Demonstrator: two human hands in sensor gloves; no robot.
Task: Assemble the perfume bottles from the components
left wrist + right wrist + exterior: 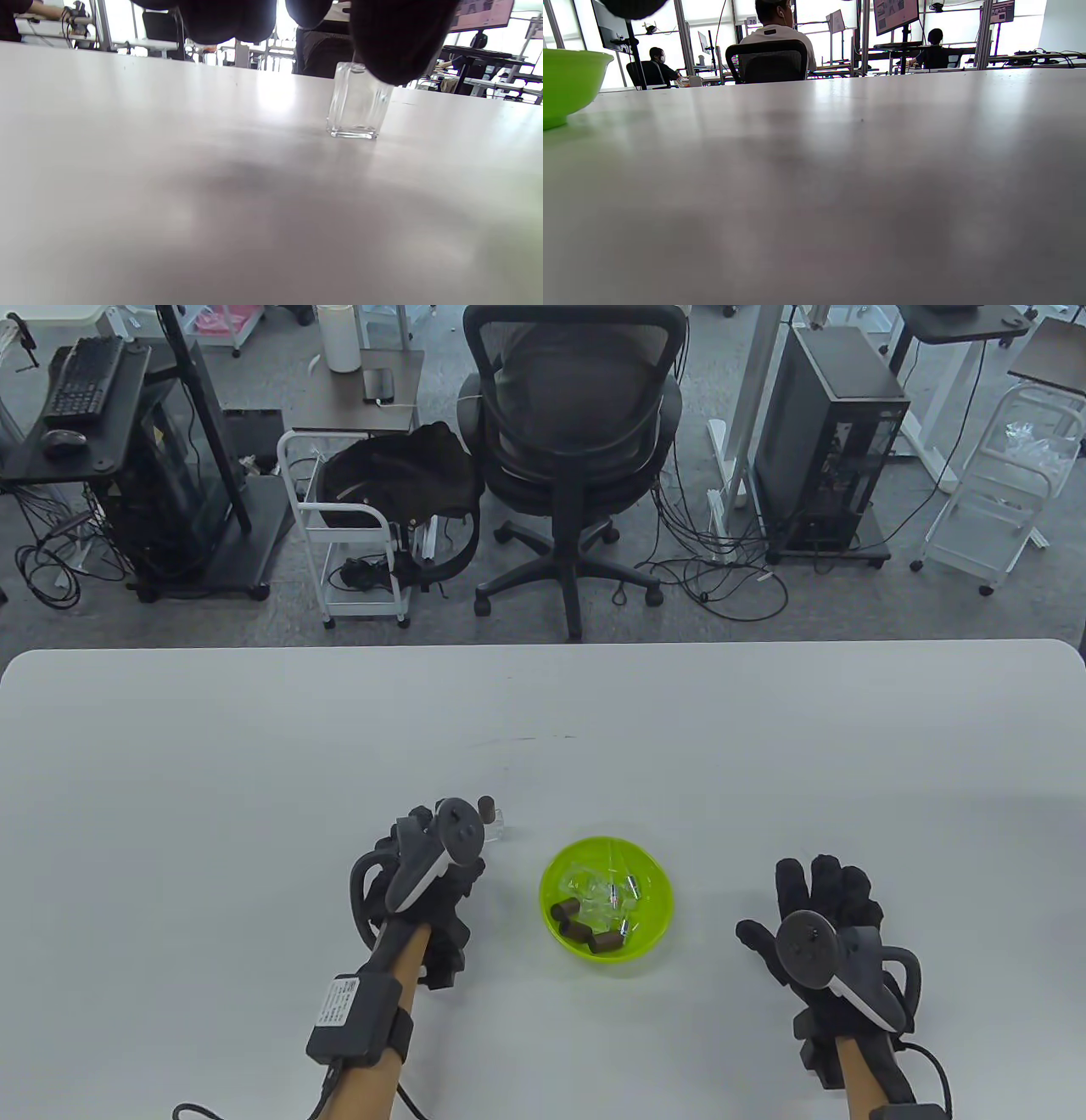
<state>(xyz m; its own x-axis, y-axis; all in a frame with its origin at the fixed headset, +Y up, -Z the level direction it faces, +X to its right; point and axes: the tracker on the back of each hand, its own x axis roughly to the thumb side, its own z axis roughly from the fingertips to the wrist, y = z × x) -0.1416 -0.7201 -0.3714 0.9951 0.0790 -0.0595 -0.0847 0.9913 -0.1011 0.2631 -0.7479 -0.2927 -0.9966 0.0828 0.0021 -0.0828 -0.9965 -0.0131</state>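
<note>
Glass bottle point(357, 101), square and clear, is stood upright on the white table point(254, 746) at near centre-left, with a dark cap point(486, 808) seen on its top in the table view, so one unit is judged to be assembled or close to it. It is set just beyond the fingertips of the left hand point(428, 869), whose fingers point(398, 46) are seen in the left wrist view over the bottle's top; whether they pinch it or only touch it cannot be told from these pictures. This placement is judged to keep finished work apart from the loose stock. To the right of the bottle, near but not touching, a green bowl point(560, 937) is kept between the two hands, where it can be reached by either; brown caps point(585, 933), small spray parts point(626, 899) and clear pieces are held in it. The right hand point(819, 920) is laid flat on the table well right of the bowl, fingers spread and straight, with nothing held. Nothing is found between either hand and the bowl. Beyond the far table edge, an office chair point(577, 441), a white cart point(356, 551) and computer towers are seen on the floor.
</note>
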